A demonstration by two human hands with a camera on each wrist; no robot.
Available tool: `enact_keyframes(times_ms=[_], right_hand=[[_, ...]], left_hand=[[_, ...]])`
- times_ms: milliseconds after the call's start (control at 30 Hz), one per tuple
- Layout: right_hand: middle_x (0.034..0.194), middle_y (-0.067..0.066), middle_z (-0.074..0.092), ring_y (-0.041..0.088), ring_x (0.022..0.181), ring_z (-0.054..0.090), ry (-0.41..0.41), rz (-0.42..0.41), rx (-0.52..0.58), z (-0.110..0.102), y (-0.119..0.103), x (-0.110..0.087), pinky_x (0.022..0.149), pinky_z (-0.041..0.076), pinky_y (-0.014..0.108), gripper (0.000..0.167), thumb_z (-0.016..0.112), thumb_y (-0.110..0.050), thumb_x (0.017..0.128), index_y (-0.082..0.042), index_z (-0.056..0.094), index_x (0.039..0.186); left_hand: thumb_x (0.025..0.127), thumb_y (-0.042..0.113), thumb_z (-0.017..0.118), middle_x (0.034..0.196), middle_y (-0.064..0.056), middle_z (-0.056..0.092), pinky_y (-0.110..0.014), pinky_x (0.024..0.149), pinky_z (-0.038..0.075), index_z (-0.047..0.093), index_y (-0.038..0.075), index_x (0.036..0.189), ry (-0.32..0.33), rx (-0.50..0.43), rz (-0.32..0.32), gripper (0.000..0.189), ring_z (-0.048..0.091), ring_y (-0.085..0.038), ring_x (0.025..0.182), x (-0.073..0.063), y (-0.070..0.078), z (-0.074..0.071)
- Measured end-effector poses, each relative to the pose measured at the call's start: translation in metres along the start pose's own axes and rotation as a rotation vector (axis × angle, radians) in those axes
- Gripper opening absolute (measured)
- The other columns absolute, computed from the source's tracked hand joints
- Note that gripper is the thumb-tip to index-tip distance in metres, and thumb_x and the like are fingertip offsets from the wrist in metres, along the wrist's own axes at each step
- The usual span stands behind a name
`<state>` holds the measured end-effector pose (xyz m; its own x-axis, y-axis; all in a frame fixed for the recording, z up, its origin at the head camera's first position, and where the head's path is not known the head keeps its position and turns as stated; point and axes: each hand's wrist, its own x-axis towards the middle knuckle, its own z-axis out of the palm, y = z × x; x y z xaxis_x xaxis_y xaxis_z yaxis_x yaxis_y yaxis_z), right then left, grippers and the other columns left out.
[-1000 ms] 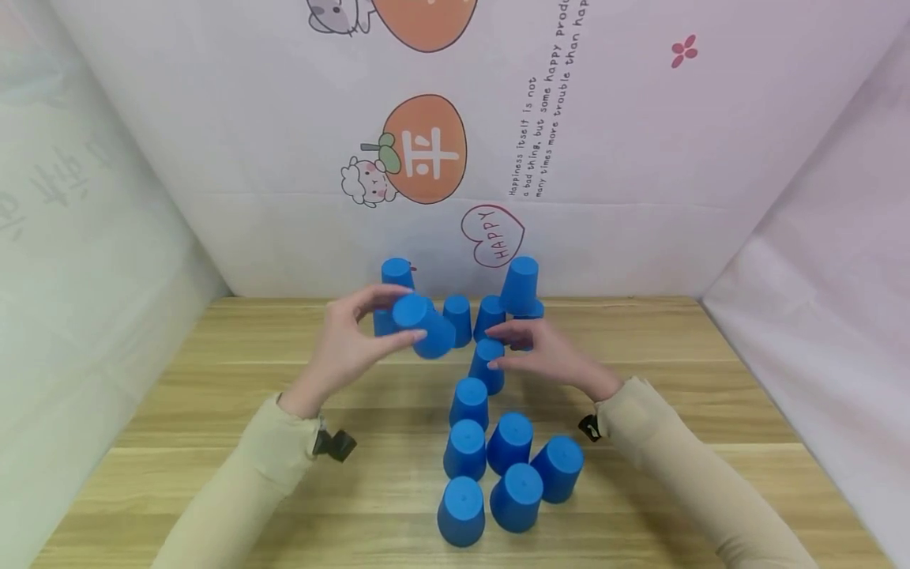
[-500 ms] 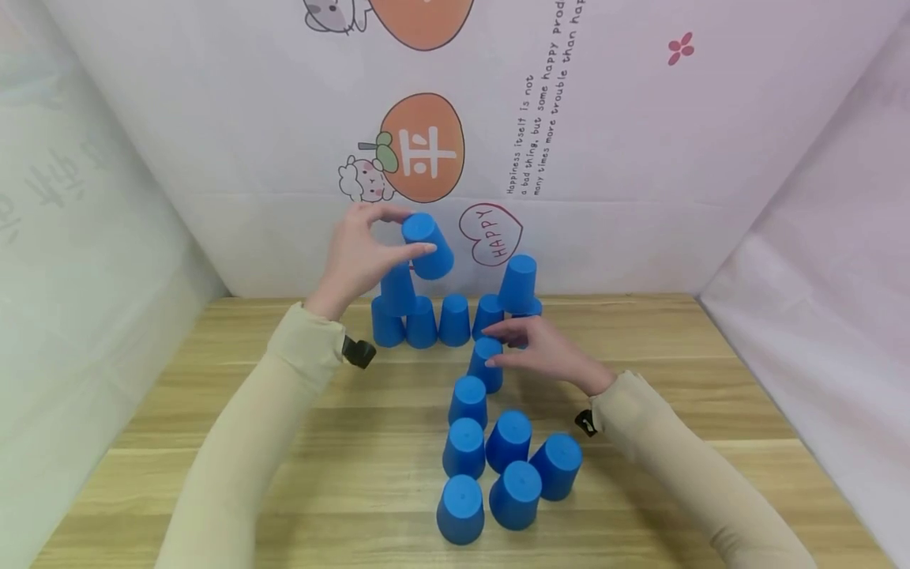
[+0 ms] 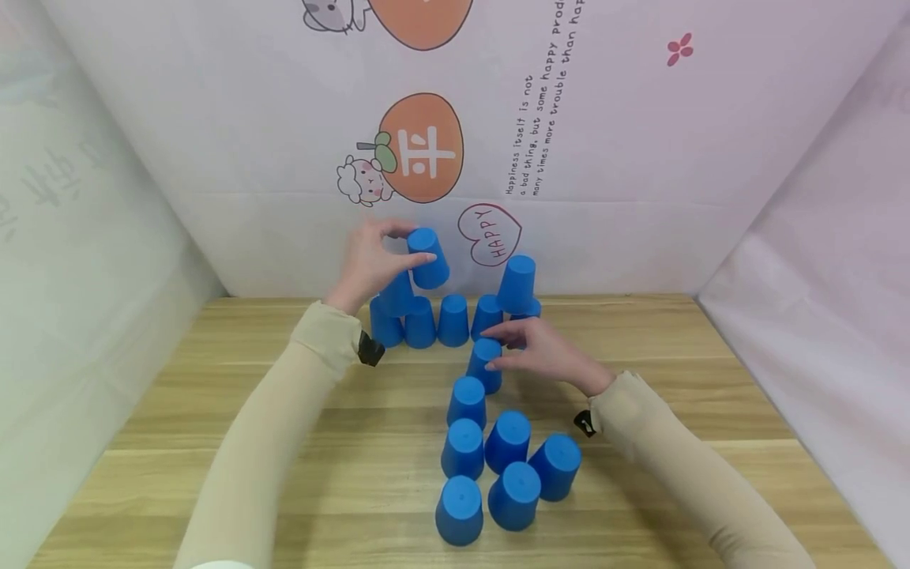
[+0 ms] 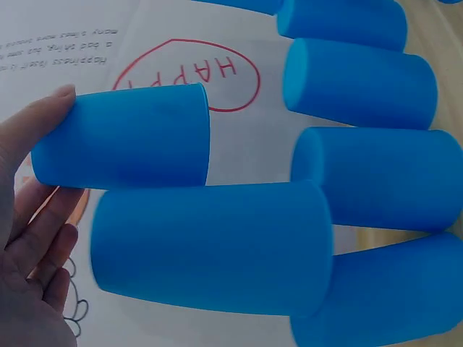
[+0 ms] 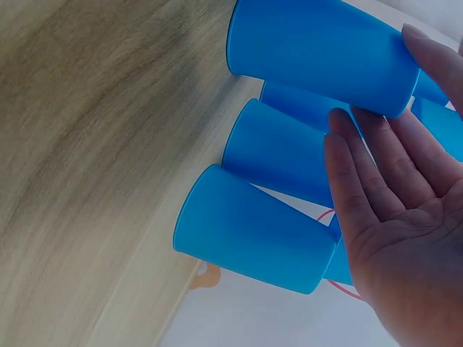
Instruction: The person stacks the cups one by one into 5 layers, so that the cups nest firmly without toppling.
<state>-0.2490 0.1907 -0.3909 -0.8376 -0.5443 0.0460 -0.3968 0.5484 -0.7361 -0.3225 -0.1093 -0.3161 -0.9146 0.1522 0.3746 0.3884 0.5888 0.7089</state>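
My left hand (image 3: 370, 262) pinches an upside-down blue plastic cup (image 3: 430, 261) between thumb and fingers, up in the air near the back wall. Beside and just below it, a second-level cup (image 3: 396, 296) sits on the left end of the back row; in the left wrist view this upper cup (image 4: 210, 249) lies close to the held one. My right hand (image 3: 543, 357) holds a blue cup (image 3: 483, 370) that stands upside down on the table, its thumb (image 5: 434, 61) on one side and fingers on the other.
Several upside-down cups form the back row (image 3: 453, 322), with another upper cup (image 3: 517, 284) at its right end. More cups (image 3: 465, 403) run toward the front, ending in a cluster (image 3: 513, 498). White printed cloth (image 3: 611, 237) borders the wooden table (image 3: 341, 458).
My left hand has lifted its cup from in front of the back row, then lowered it slightly to beside the left upper cup. My right hand stays at its cup.
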Motion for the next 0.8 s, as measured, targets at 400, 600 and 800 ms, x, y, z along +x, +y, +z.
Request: enact_keyframes(times_ms=[400,600,800], right_hand=[[0.119,0.008,0.071,0.025,0.106,0.068,0.069,-0.065,-0.003,-0.009,-0.005,0.002,0.092,0.055,0.052,0.046,0.084,-0.024,0.087,-0.006,0.07,0.127],[0.124,0.005,0.069,0.025,0.112,0.065,0.157,-0.032,0.017,-0.034,-0.026,0.003,0.093,0.055,0.05,0.054,0.085,-0.035,0.085,-0.012,0.068,0.131],[0.13,0.004,0.066,0.026,0.12,0.06,0.303,-0.015,0.059,-0.063,-0.052,0.008,0.1,0.048,0.058,0.058,0.082,-0.044,0.087,-0.016,0.066,0.135]], left_hand=[[0.084,0.047,0.083,0.133,-0.007,0.061,-0.052,0.102,0.044,0.069,0.014,0.134,-0.105,0.069,-0.007,0.061,0.047,-0.028,0.127,-0.002,-0.011,0.012],[0.083,0.046,0.085,0.125,-0.01,0.062,-0.048,0.095,0.047,0.071,0.013,0.13,-0.129,0.109,0.005,0.059,0.046,-0.028,0.121,-0.003,-0.012,0.015],[0.082,0.045,0.086,0.117,-0.008,0.066,-0.042,0.088,0.048,0.073,0.012,0.128,-0.152,0.153,0.035,0.058,0.048,-0.027,0.114,-0.001,-0.012,0.017]])
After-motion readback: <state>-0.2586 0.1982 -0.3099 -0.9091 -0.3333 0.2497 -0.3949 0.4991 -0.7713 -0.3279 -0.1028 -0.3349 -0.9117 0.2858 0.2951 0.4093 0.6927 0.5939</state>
